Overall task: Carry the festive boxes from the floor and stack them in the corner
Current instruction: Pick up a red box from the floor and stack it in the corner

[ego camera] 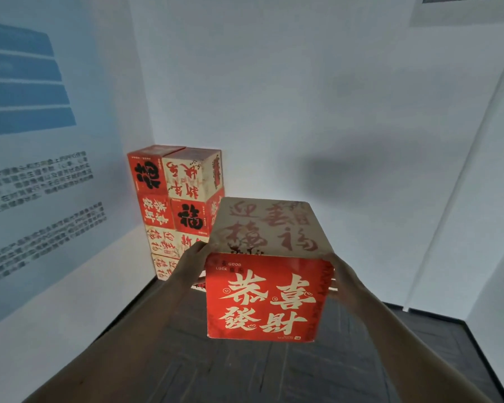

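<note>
I hold a festive box (264,298) up in front of me, its red face with cream characters toward me and its beige printed top (269,228) showing. My left hand (191,264) presses flat on its left side and my right hand (339,276) presses on its right side. Ahead on the left, a stack of red and cream festive boxes (176,199) stands in the corner, several tiers high and two boxes wide. The carried box hides the lower right part of the stack.
A white wall (303,112) runs behind the stack, with my shadow on it. On the left a wall panel (41,184) carries blue bars and printed text. Dark wood floor (216,373) lies below. A white panel edge (477,199) stands at the right.
</note>
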